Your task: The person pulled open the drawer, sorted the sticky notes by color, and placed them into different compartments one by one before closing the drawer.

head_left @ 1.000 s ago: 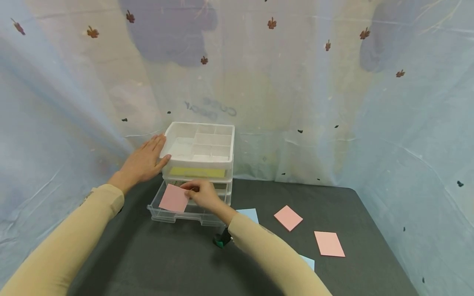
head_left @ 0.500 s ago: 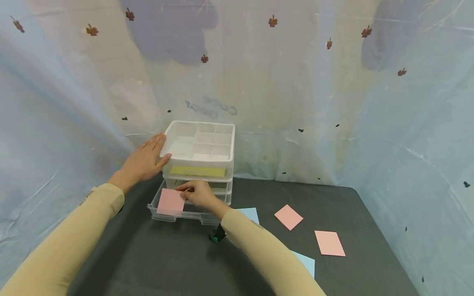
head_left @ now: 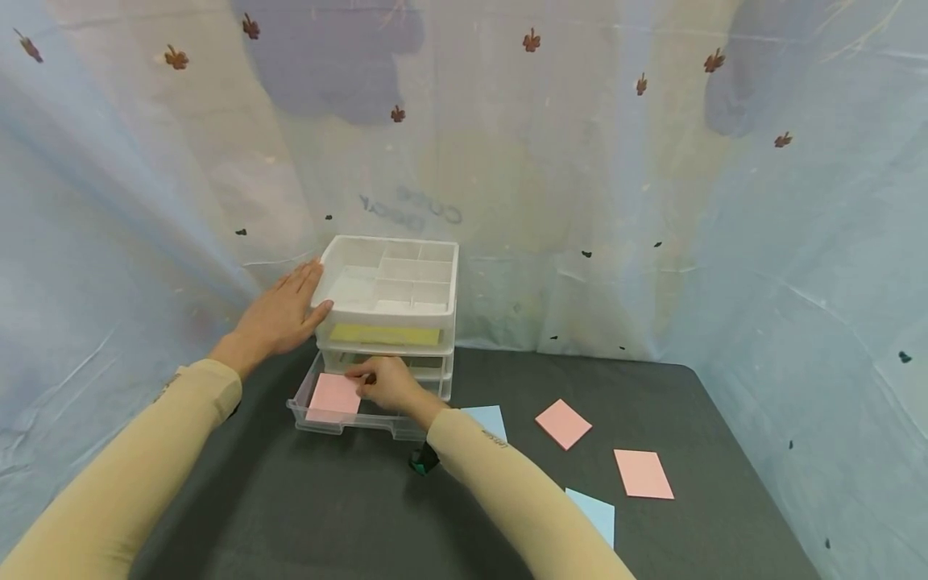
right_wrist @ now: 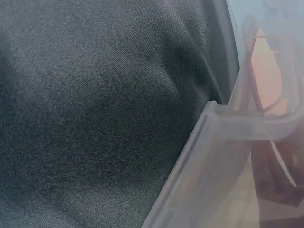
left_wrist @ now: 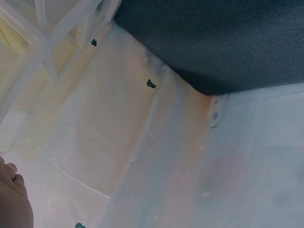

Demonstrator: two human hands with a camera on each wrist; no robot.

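- My right grip (head_left: 391, 383) looks closed in a pinch on the pink note's (head_left: 333, 395) corner; exact contact is hard to make out.
- The note sits just left of those fingers, in the clear drawer (head_left: 316, 425), whose front wall overlaps it.
- A second ago it was tilted and higher; now it lies straighter.
- My left grip (head_left: 274, 322), fingers straight, rests against the organizer's (head_left: 384, 315) side.
- My right sleeve (head_left: 500, 471) partly hides a blue note (head_left: 487, 419).
- The table (head_left: 326, 515) stretches from the drawer toward me.

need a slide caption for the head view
Right hand pinches a pink note in an open drawer; left hand rests against the white top tray.
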